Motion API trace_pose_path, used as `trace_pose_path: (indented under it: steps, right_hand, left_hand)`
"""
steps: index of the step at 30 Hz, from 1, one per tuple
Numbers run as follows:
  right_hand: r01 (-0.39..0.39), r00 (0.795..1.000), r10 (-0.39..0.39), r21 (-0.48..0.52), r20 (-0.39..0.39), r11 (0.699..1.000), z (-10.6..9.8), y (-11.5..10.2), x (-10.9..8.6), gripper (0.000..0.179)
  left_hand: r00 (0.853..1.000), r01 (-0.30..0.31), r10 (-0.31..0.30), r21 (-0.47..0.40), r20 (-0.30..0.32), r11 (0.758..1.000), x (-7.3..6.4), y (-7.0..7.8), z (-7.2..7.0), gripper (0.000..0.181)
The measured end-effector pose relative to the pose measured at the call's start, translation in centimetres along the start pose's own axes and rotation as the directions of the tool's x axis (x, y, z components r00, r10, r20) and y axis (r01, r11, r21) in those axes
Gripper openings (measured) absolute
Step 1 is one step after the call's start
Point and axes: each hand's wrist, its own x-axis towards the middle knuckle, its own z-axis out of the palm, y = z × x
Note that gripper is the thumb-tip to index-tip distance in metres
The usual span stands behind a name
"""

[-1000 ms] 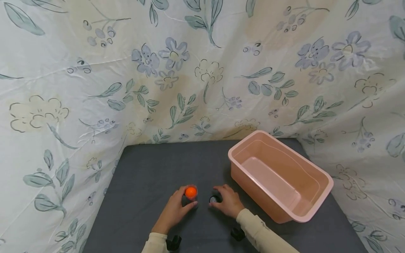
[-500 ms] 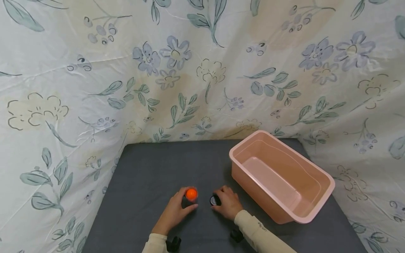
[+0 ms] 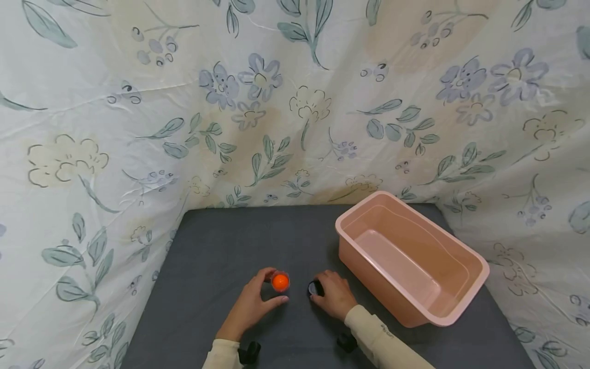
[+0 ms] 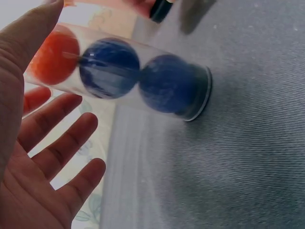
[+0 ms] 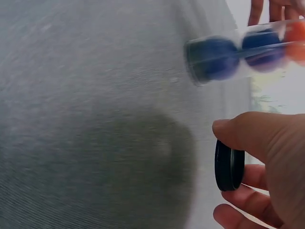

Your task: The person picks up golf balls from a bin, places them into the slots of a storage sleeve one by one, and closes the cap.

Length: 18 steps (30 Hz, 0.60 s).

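A clear tube (image 4: 126, 71) stands on the dark cloth, with an orange ball (image 3: 280, 281) at its top and two dark blue balls (image 4: 110, 67) below. My left hand (image 3: 252, 302) is around the tube with spread, relaxed fingers; in the head view its thumb is apart from the tube. A round black lid (image 5: 229, 165) is pinched on its edge between thumb and fingers of my right hand (image 3: 335, 294), right of the tube. In the left wrist view, part of the lid shows at the top.
An open pink plastic bin (image 3: 412, 260) sits at the right of the dark-covered table (image 3: 230, 246), close to my right hand. Floral fabric (image 3: 295, 113) hangs behind and along both sides.
The lid has turned slightly in my right hand. My left hand has shifted a little to the left while the tube stays nearly in place. The head view has shifted slightly.
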Motion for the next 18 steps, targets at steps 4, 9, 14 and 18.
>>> trace_pose_path:
  steps: [4,9,14,18]
  right_hand:
    - [0.028,0.999,-0.028,0.012,-0.029,1.000,-1.0,-0.5,0.1,0.041]
    - [0.041,0.999,-0.039,0.036,-0.033,0.999,-1.9,-1.0,0.2,0.043]
    - [0.057,0.997,-0.055,0.050,-0.044,0.997,-3.0,-1.7,0.1,0.047]
    - [0.086,0.995,-0.084,0.064,-0.046,0.994,-4.0,-2.5,-0.1,0.049]
  left_hand:
    - [0.999,-0.015,0.015,0.007,-0.028,1.000,-0.2,0.6,-0.3,0.079]
    - [0.998,-0.026,0.028,0.032,-0.055,0.999,-0.2,1.3,-0.6,0.074]
    - [0.997,-0.034,0.037,0.046,-0.071,0.998,-0.4,2.2,-1.2,0.069]
    - [0.994,-0.057,0.062,0.053,-0.091,0.997,-0.7,2.7,-1.6,0.066]
